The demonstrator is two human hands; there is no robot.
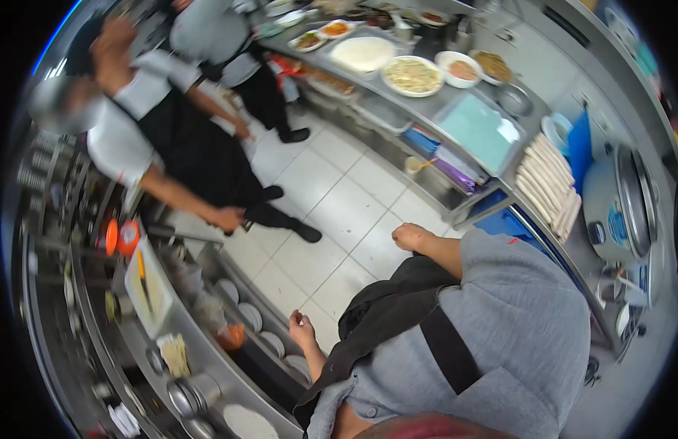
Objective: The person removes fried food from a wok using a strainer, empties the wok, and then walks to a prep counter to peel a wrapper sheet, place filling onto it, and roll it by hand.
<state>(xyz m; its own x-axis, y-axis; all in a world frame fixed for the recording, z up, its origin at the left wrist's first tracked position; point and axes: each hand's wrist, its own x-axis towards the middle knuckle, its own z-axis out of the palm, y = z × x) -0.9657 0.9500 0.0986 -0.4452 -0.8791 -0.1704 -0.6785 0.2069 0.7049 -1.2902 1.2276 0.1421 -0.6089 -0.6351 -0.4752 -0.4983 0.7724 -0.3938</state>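
My left hand [303, 331] hangs near the lower shelf of the left counter, beside the stacked plates [272, 344], with its fingers loosely curled and nothing visible in them. Out over the tiled floor [339, 212] is my right hand [411, 238], closed and without any visible object. It is on the side of the right counter, apart from it. Neither hand touches anything that I can make out.
Facing me stands a person in a black apron [200, 139]; another person [211, 33] is behind. The right counter holds food plates [412, 76], a teal board [479, 132], pale rolls [547, 179] and a large cooker [617, 205]. An orange-handled knife [142, 272] lies left.
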